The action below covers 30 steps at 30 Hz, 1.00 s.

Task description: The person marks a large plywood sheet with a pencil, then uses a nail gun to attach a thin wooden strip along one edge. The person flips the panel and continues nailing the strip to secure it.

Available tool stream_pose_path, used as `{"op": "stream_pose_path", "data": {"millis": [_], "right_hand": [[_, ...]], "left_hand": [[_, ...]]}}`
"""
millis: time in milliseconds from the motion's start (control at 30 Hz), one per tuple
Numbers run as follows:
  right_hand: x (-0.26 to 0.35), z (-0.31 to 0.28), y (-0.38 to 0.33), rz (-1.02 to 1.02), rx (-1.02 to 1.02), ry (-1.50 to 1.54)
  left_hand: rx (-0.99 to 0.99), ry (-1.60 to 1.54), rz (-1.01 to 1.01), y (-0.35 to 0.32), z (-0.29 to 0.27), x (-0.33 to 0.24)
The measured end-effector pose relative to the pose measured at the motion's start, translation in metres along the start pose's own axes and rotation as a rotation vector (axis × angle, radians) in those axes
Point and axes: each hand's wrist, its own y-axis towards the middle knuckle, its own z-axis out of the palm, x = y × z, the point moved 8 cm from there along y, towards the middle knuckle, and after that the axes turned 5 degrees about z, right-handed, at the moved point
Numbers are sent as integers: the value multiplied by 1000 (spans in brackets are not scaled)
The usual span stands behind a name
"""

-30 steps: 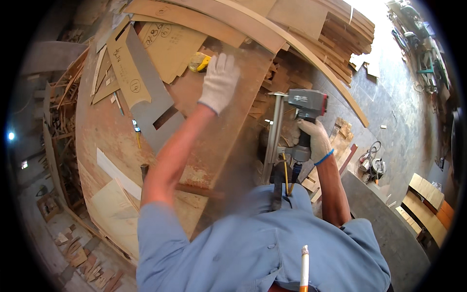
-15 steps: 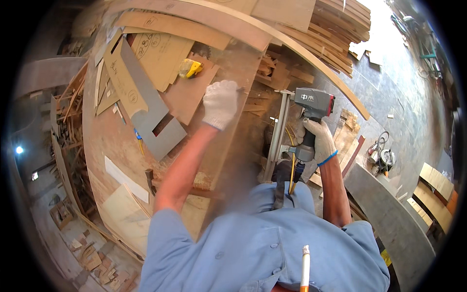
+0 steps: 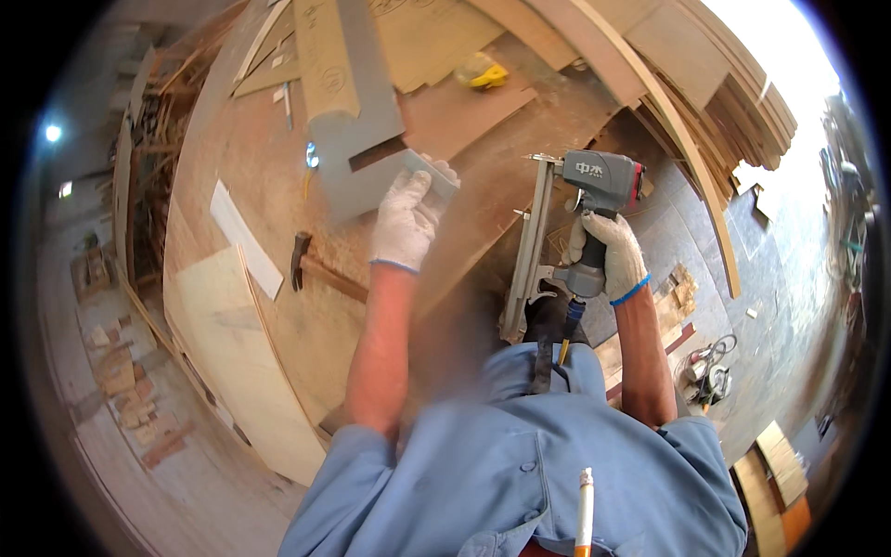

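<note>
My right hand, in a white knit glove with a blue cuff, is wrapped round the handle of a grey and black nail gun. The gun's long metal magazine points down towards my lap, and a hose fitting sits at the handle's base. My left hand, gloved too, grips the near right end of a grey cut-out board on the workbench, thumb on top. A tan strip with pencil marks lies along that board. Beside them is a hammer.
The wooden workbench also carries a white strip, a pale plywood sheet and a yellow and clear object. A long curved wood strip overhangs stacked boards at the right. Corded tools lie on the floor.
My left hand has come down from a closed pose over the bench and taken hold of the grey board's end. The view has shifted; the nail gun stays in my right hand.
</note>
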Motion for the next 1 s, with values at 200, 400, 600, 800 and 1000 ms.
{"op": "stream_pose_path", "data": {"millis": [200, 400, 600, 800, 1000], "right_hand": [[-18, 54, 0, 87, 84, -56], [-57, 75, -4, 148, 101, -107], [-97, 96, -12, 159, 162, -98], [-133, 130, -24, 148, 252, 63], [-182, 182, -44, 239, 443, 361]], "left_hand": [[-99, 581, 131, -14, -70, -19], [-238, 1137, 230, -37, -96, -45], [-379, 892, 331, -62, -141, -77], [-254, 160, 214, -105, -159, -83], [-174, 266, 121, -173, -146, -91]]}}
